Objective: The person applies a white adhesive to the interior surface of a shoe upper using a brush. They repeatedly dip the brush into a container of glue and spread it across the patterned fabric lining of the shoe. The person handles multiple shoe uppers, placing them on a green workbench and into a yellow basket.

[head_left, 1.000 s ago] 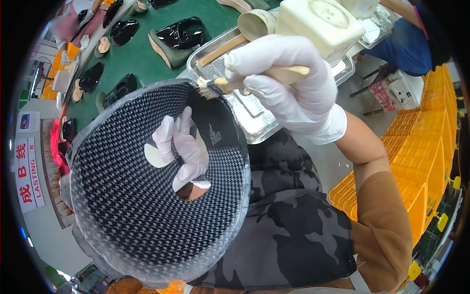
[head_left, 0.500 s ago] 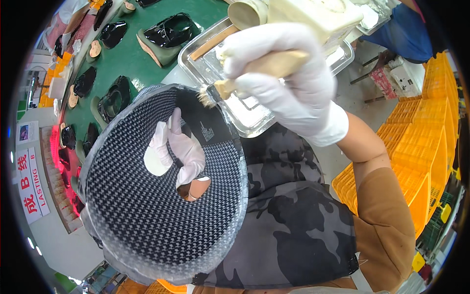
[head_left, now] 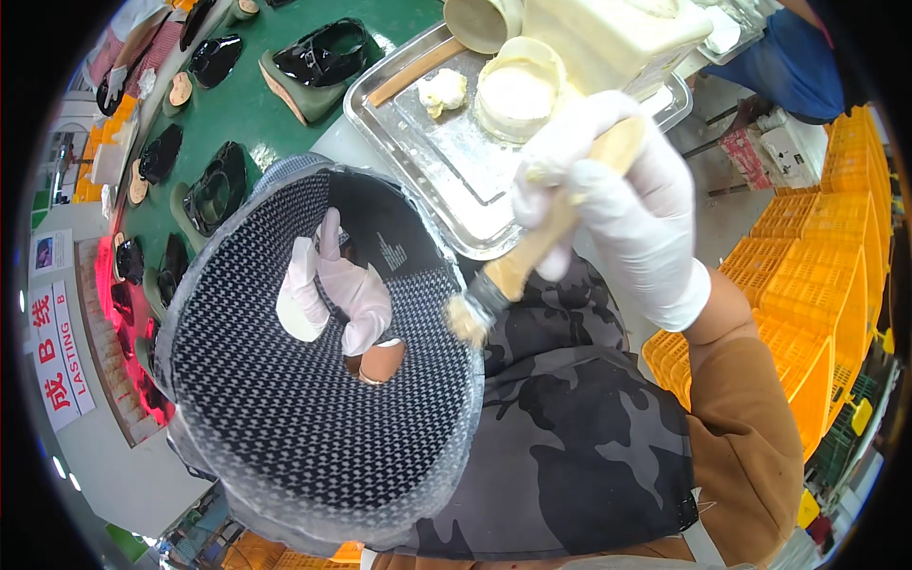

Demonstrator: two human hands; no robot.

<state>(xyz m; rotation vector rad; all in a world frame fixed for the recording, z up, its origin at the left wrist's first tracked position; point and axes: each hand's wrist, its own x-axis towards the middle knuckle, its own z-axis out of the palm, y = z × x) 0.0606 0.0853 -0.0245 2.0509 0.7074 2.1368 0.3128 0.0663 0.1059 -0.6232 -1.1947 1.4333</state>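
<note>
A boot upper [head_left: 313,427] with black-and-white houndstooth lining faces me, its wide pale-edged opening tilted toward me. My left hand [head_left: 356,294], in a white glove, shows through the hole deep inside it. One finger points up, and the others close on a dark edge of the upper; a white patch lies beside them. In my gloved right hand [head_left: 632,214] is a wooden-handled brush [head_left: 518,261], bristles down and left. Its pale, coated bristles are at the upper's right rim; whether they touch it, I cannot tell.
On a metal tray [head_left: 446,204] stand a round tub of whitish paste [head_left: 521,90], a pale lump [head_left: 443,92] and a wooden stick [head_left: 415,73]. A large cream container [head_left: 608,38] is behind. Black shoes [head_left: 323,62] line the green table at left. Yellow crates [head_left: 788,285] are stacked at right.
My right hand has moved down and to the right with the brush, from the upper's top right edge to its right rim. The paste tub has come into view. My left hand has barely shifted.
</note>
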